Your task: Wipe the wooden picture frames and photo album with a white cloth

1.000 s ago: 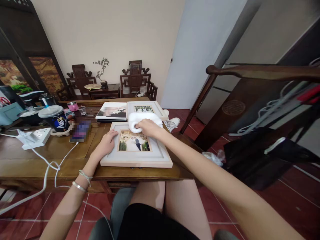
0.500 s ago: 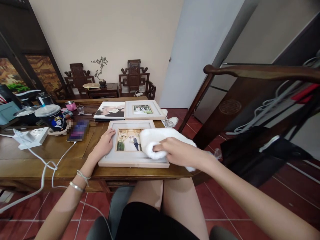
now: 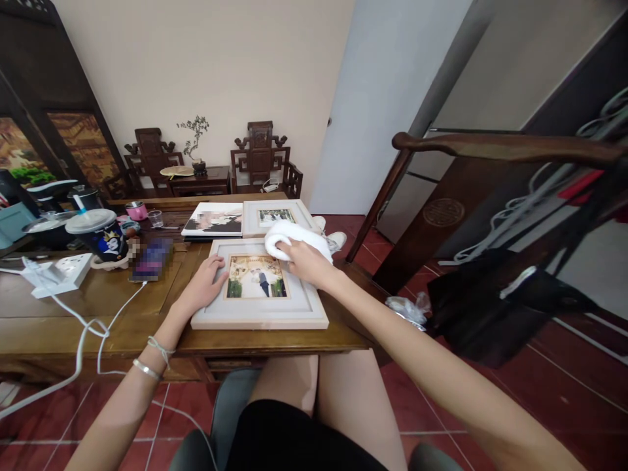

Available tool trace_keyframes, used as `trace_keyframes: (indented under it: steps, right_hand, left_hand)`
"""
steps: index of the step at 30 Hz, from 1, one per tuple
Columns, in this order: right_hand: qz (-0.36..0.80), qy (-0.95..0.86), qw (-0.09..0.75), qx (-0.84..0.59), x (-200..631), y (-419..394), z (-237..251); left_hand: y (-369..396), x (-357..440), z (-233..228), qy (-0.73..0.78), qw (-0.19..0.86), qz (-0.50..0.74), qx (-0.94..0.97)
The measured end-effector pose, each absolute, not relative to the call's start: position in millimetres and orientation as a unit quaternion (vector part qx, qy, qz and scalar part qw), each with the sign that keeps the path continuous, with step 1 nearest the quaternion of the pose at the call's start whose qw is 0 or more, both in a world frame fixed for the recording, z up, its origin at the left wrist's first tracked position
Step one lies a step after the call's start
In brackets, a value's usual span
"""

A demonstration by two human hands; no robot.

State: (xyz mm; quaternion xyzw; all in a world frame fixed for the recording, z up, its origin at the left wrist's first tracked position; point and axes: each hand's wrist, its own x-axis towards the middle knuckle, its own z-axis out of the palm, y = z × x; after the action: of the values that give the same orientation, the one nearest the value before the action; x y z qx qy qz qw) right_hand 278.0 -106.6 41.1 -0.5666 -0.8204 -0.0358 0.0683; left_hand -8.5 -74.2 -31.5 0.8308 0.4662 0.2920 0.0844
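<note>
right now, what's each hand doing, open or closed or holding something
Left hand: open, resting on the left edge of the nearer picture frame.
Right hand: closed on a bunched white cloth.

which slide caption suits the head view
Right hand holds white cloth at far right corner of framed photo; left hand on its left side.

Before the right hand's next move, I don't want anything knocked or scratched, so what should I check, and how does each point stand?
1. Front frame lying on the table, not overhanging: ok.
2. Left hand on that frame's left side: ok.
3. White cloth held in right hand: ok.
4. Cloth clear of the rear frame: cannot tell; they overlap in this view.
5. Lidded cup upright, apart from both hands: ok.
</note>
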Motion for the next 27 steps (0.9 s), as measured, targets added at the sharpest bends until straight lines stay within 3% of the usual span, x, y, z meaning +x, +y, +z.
trace_keyframes:
  steps: [6,16,20,27]
  right_hand:
    - [-0.077,-0.858,0.028,-0.508,272.7,-111.7,30.3]
    - [0.103,-0.889,-0.051,-0.444,283.7,-214.8,83.2]
    - [0.098,-0.884,-0.006,-0.458,280.0,-206.3,67.4]
    - [-0.022,-0.872,0.079,-0.482,275.2,-111.9,31.4]
  left_hand:
    - [-73.6,-7.0,-33.0,0.468,0.081,0.298,0.828]
    - [-74.1,-6.1,-34.5,0.466,0.073,0.287,0.834]
    - [-75.0,-6.0,-32.2,0.464,0.069,0.272,0.84]
    - [-76.9,-7.0,-28.3,0.458,0.068,0.258,0.848]
